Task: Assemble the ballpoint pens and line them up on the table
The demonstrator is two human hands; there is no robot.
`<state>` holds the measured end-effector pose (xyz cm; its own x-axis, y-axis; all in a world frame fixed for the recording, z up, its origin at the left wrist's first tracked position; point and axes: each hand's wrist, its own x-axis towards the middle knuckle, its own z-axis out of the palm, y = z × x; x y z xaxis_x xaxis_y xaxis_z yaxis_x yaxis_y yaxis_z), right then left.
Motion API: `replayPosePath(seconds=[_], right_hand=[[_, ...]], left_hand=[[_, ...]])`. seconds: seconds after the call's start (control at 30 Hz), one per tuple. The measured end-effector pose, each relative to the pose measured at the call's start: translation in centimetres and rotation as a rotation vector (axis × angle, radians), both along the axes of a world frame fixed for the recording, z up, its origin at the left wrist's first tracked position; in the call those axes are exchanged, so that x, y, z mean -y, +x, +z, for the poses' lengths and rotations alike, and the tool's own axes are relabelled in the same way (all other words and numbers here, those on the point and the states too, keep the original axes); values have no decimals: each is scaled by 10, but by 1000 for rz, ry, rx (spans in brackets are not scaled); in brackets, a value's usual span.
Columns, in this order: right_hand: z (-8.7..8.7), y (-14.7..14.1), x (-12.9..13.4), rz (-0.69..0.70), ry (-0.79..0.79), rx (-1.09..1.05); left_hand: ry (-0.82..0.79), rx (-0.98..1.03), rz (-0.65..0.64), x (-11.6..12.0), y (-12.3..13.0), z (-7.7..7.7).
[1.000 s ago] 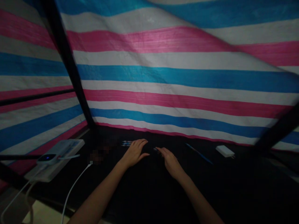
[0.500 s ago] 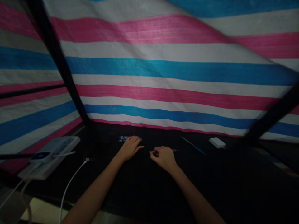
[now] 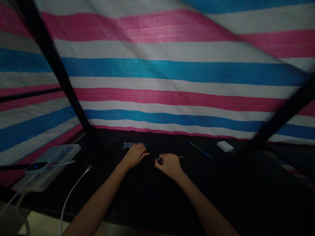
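Note:
On the black table, my left hand (image 3: 135, 155) lies palm down with its fingers stretched out. It partly covers several slim pens (image 3: 126, 145) lying side by side; whether it presses on them I cannot tell. My right hand (image 3: 169, 164) is closed around a dark pen (image 3: 182, 157), whose thin greyish end sticks out to the right. The pen's other end shows dark between thumb and fingers, and its middle is hidden. To the right of this hand a blue pen (image 3: 200, 150) lies slantwise on the table.
A white charger plug (image 3: 225, 146) lies at the right rear. On the left, a device with a lit display (image 3: 36, 167) sits on a pale box (image 3: 66, 152). A white cable (image 3: 71, 193) curves over the front edge. Striped sheeting (image 3: 157, 72) and black frame poles (image 3: 54, 65) enclose the table.
The view has shifted slightly, so everything sits a little further left. Both hands keep nearly the same pose, and slightly more of the pens shows beyond the left hand.

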<state>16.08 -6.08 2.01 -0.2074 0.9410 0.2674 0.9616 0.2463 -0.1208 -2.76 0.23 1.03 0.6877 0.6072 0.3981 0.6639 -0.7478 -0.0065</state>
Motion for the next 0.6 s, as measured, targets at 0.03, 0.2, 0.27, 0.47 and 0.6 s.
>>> replayPosePath(seconds=[0.03,0.2,0.27,0.47,0.6], right_hand=[[0,0,0,-7,-15,9],[3,-3,2,18,-31,-5],[1,-3,2,26,-28,2],[-6,-4,0,31,-62,6],[-9,-3,1,112,-25,-79]], left_hand=[[-4,-1,-3,0,0,0],[-23,9,-26,2,2,1],[-30,13,-43,2,3,0],[-90,58,-66,5,6,-1],[-202,156,-134,11,12,0]])
